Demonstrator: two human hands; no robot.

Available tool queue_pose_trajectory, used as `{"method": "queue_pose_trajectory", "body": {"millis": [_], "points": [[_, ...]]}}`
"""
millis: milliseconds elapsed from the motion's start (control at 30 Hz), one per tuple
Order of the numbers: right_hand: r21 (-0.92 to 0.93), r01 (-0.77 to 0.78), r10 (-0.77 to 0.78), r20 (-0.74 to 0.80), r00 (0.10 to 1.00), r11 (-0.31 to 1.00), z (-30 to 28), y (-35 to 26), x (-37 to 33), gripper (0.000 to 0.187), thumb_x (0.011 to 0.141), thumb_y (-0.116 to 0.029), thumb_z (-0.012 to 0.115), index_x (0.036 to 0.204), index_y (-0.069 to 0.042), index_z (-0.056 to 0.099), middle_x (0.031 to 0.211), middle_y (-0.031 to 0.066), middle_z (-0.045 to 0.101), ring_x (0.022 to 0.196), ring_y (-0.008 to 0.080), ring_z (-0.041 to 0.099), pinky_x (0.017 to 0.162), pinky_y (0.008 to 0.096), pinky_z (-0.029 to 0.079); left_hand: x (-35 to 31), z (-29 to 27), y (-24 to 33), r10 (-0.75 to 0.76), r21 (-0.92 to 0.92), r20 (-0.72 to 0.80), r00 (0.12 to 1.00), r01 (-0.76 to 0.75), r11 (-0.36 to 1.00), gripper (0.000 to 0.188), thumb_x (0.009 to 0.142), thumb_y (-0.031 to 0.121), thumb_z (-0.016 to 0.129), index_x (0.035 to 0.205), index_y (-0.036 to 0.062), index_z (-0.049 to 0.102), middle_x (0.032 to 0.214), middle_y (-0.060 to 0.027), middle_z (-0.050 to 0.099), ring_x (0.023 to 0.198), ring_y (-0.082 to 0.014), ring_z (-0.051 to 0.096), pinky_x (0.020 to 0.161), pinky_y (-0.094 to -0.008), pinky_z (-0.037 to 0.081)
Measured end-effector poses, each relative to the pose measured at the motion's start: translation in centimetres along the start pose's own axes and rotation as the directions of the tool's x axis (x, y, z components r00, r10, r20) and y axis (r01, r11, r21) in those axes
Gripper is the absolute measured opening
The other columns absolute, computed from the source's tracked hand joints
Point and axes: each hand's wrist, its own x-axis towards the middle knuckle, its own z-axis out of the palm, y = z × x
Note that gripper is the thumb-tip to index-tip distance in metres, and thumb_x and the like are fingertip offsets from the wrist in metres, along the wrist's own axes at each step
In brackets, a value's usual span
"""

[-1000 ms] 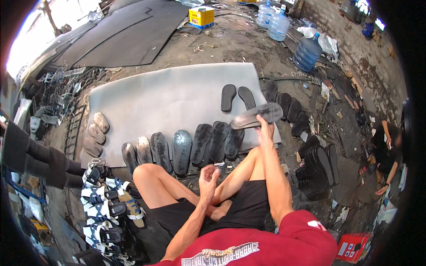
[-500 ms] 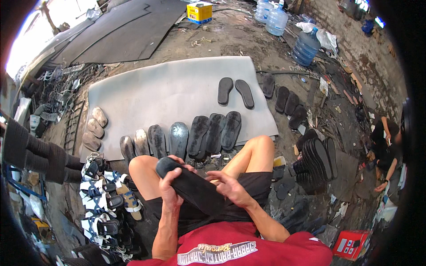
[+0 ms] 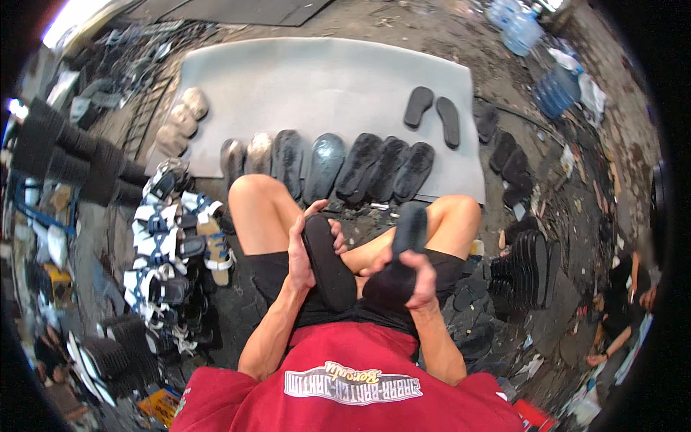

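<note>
My left hand (image 3: 297, 248) is closed around the edges of a black shoe sole (image 3: 328, 268), held lengthwise above my lap. To its right, my right hand (image 3: 422, 279) grips a dark shoe last (image 3: 410, 229). That last shows blue-grey at its far end and black nearer my lap; motion blurs it. The two held pieces are apart. Beyond my knees, a row of dark fuzzy sole-shaped pieces (image 3: 360, 165) lies along the near edge of a pale grey mat (image 3: 309, 83). A glossy blue-grey last (image 3: 324, 165) lies among them.
Two flat black soles (image 3: 448, 121) lie at the mat's right, and several tan lasts (image 3: 183, 119) at its left. Strappy white-and-blue sandals (image 3: 155, 248) are piled on my left. Stacked black soles (image 3: 524, 270) stand on my right. Another person (image 3: 622, 299) sits at far right.
Earlier my left hand held one long dark piece and my right hand was open beside it. Now each hand holds a separate piece. My view has shifted, so the mat appears higher.
</note>
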Motion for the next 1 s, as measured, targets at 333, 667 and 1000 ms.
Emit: {"method": "queue_pose_trajectory", "body": {"millis": [333,667,1000], "points": [[0.091,0.155,-0.146,-0.106,0.984,0.984,3.3,-0.8,1.8,0.056,0.111,-0.048,0.051,0.142,-0.001,0.051,0.119,0.0155,0.061,0.091,0.0184,0.059,0.081,0.0336,0.049,-0.4,3.3,1.4,0.079,-0.161,0.234,0.969,-0.041,0.986,0.065,0.105,0.051,0.063,0.157,0.0172,0.042,0.128,-0.0193,0.055,0.096,-0.0266,0.059,0.080,-0.0396,0.051],[-0.966,0.258,-0.607,0.194,0.771,0.018,12.4,-2.6,0.5,0.059,0.089,-0.038,0.086,0.136,-0.003,0.073,0.128,0.0245,0.069,0.120,0.0399,0.070,0.103,0.0426,0.056,-2.7,9.1,3.3,0.259,0.137,0.155,0.953,-0.281,0.950,0.088,0.107,0.051,0.064,0.169,0.0047,0.023,0.150,-0.0189,0.052,0.128,-0.0248,0.063,0.111,-0.0391,0.053],[-0.941,0.312,-0.644,0.319,0.696,-0.129,13.8,-0.6,0.2,0.061,0.076,-0.027,0.090,0.133,-0.008,0.079,0.126,0.0269,0.067,0.109,0.0377,0.070,0.092,0.0438,0.061,-2.9,11.2,3.0,0.241,0.047,0.338,0.910,-0.272,0.961,0.104,0.102,0.048,0.071,0.172,-0.0018,0.012,0.154,-0.0197,0.050,0.141,-0.0299,0.055,0.117,-0.0421,0.049]]}}
